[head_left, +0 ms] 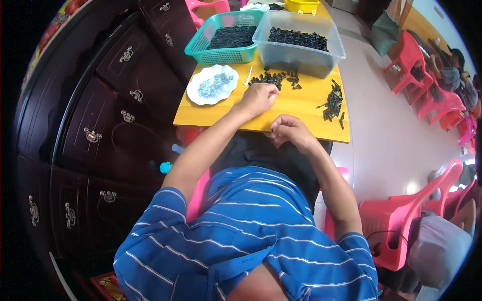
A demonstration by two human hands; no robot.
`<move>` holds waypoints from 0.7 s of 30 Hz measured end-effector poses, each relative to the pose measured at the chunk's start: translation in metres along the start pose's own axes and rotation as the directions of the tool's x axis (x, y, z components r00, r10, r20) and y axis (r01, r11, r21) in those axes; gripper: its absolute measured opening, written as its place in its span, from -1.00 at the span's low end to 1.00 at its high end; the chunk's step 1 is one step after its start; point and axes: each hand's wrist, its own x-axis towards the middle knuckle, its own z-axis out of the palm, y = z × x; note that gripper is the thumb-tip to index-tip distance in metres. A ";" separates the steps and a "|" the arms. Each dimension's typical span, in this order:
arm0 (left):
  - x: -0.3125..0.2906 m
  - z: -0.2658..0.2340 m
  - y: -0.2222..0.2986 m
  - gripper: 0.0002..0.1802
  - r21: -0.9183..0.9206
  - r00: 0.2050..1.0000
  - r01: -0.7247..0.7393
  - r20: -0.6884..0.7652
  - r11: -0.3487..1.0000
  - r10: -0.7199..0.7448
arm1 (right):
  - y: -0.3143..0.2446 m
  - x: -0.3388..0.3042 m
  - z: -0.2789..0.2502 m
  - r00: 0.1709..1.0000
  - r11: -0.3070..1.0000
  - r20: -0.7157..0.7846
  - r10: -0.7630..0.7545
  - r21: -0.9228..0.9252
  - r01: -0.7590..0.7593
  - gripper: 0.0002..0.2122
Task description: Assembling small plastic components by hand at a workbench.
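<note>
My left hand (259, 99) rests over the table at the near edge of a pile of small black plastic pieces (271, 79). Its fingers are curled closed, and whatever lies in them is hidden. At the table's front edge, my right hand (291, 131) is closed in a pinch; what it holds, if anything, is too small to name. A white scalloped plate (199, 95) with many tiny clear bits stands left of my left hand. Beside the plate lies a thin white stick-like tool (248, 75). To the right is a second group of black pieces (333, 103).
Farther back on the yellow table (221, 116) stand a green basket (196, 46) and a clear plastic bin (301, 61), both holding black pieces. Dark drawers (120, 95) line the left side. On the right are pink chairs (409, 62) and seated people (452, 78).
</note>
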 end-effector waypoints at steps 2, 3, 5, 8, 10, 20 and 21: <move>0.009 0.010 0.003 -0.85 0.044 0.999 -0.033 -0.017 0.998 0.034 | 0.000 -0.001 0.000 0.999 0.998 -0.040 -0.005 0.062 0.008 -0.95; 0.015 0.015 0.005 -0.86 0.091 0.997 -0.070 -0.022 0.993 0.072 | -0.001 0.000 0.000 0.999 0.998 -0.037 -0.005 0.054 0.007 -0.95; 0.028 0.025 0.012 -0.87 0.111 0.996 -0.081 -0.033 0.991 0.085 | -0.002 0.000 -0.002 0.998 0.996 -0.059 0.000 0.094 0.005 -0.95; 0.044 0.038 0.017 -0.88 0.201 0.997 -0.078 0.029 0.977 0.074 | -0.001 0.001 -0.004 0.996 0.993 -0.089 0.006 0.120 0.005 -0.94; 0.050 0.048 0.017 -0.89 0.226 0.994 -0.103 0.056 0.969 0.092 | 0.001 0.001 -0.004 0.994 0.994 -0.111 -0.002 0.104 0.014 -0.88; 0.070 0.068 0.008 -0.83 0.373 0.979 -0.165 0.170 0.913 0.108 | 0.002 0.003 -0.006 0.995 0.997 -0.094 -0.034 0.061 0.040 -0.83; 0.069 0.068 0.008 -0.82 0.356 0.978 -0.170 0.172 0.919 0.114 | 0.004 0.003 -0.008 0.996 0.998 -0.086 -0.028 0.059 0.033 -0.83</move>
